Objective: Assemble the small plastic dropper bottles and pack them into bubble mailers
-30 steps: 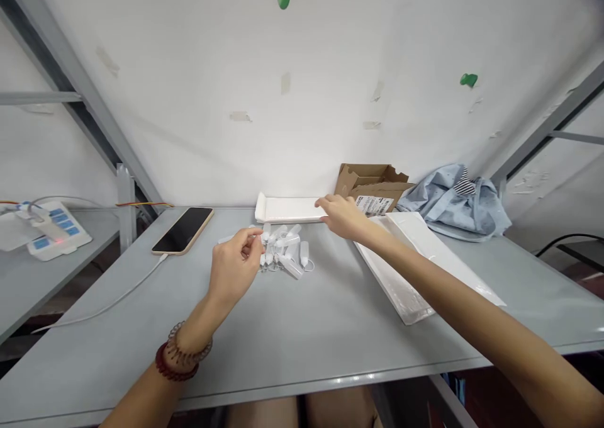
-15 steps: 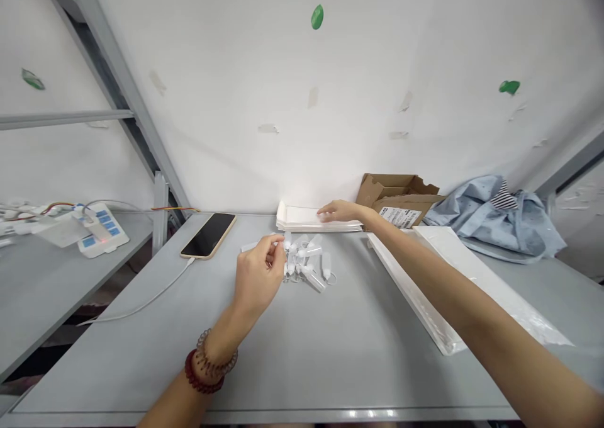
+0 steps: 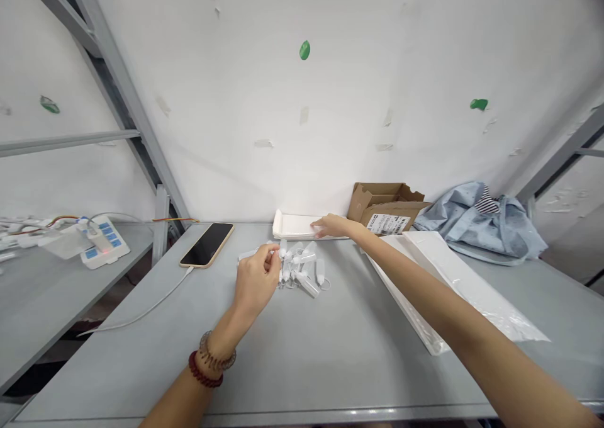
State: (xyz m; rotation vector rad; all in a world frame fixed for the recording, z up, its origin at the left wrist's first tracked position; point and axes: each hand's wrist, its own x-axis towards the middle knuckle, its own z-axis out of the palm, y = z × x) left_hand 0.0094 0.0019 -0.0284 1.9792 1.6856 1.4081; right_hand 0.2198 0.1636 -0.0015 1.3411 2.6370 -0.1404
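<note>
My left hand [image 3: 257, 274] is closed in a pinch at the left side of a pile of small white-and-clear bottle-shaped pieces with rings [image 3: 306, 270]. What sits between its thumb and forefinger, if anything, cannot be made out against the pile. My right hand [image 3: 331, 226] reaches across to a stack of flat white packets [image 3: 295, 226] by the wall. Its fingers are stretched out and rest on the right part of the top packet.
A phone [image 3: 207, 245] with a charging cable lies on the left. Behind my right forearm stand an open cardboard box [image 3: 382, 208] and a light blue cloth bag [image 3: 491, 226]. Clear plastic bags [image 3: 472, 283] lie under and beside that arm. A power strip [image 3: 104, 242] sits on the neighbouring table.
The camera view has tilted up a little, so the table things sit lower in it. My right fingers have shifted slightly on the packets, and my left hand keeps its pinch by the pile.
</note>
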